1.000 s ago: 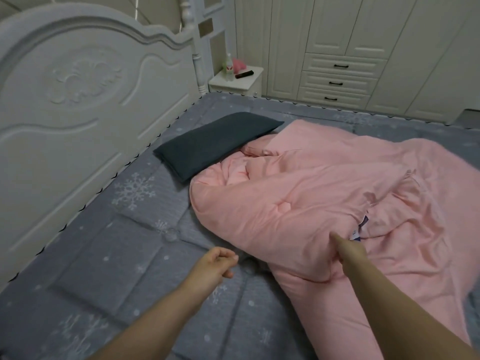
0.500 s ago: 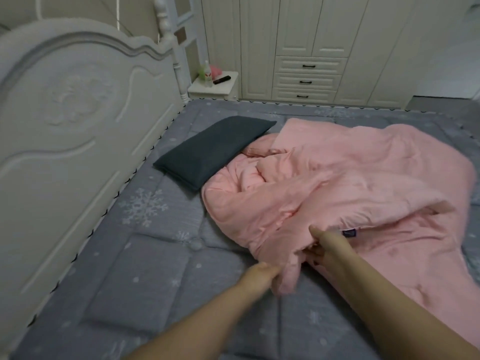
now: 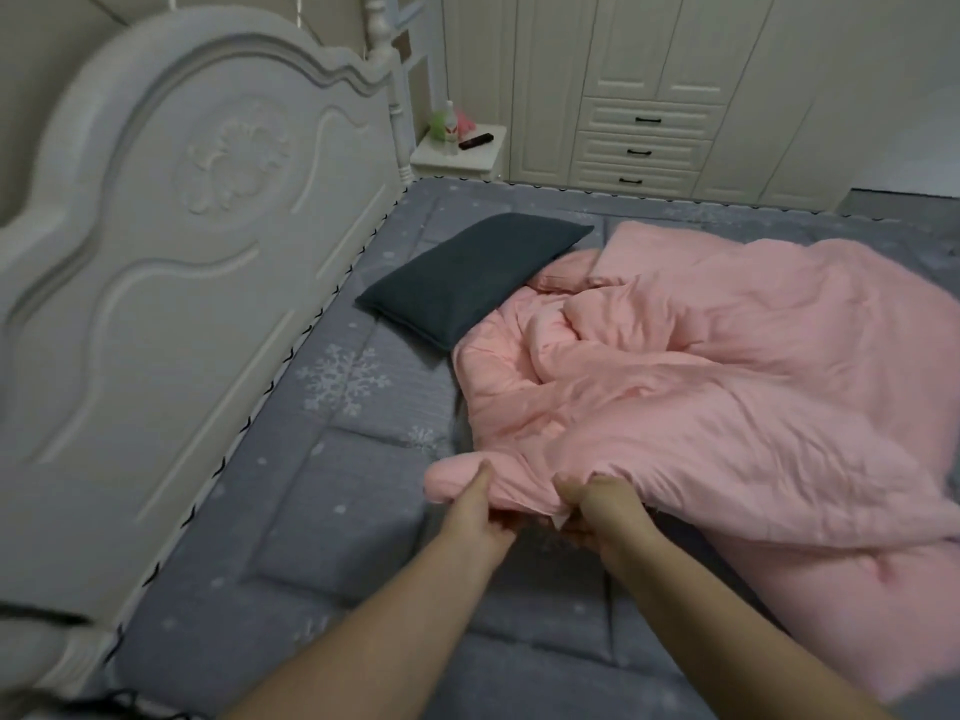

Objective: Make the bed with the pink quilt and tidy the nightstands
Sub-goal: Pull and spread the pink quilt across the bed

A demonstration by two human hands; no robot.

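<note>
The pink quilt [image 3: 727, 387] lies crumpled over the right half of the grey snowflake mattress [image 3: 332, 522]. Its near edge is lifted off the mattress. My left hand [image 3: 475, 514] and my right hand [image 3: 602, 506] both grip that edge, close together, thumbs on top. A dark grey pillow [image 3: 467, 278] lies near the headboard, its right end touching the quilt. The far white nightstand [image 3: 460, 155] stands beyond the bed and carries a bottle [image 3: 450, 128], a pink object and a black remote [image 3: 476, 141].
The white carved headboard [image 3: 171, 283] runs along the left side. A cream wardrobe with black-handled drawers [image 3: 644, 148] fills the back wall. Bare mattress shows at the left and in front of my arms.
My left hand has moved from the bare mattress to the quilt and closed on its edge beside my right hand. Both hands have drawn the edge toward me and to the left.
</note>
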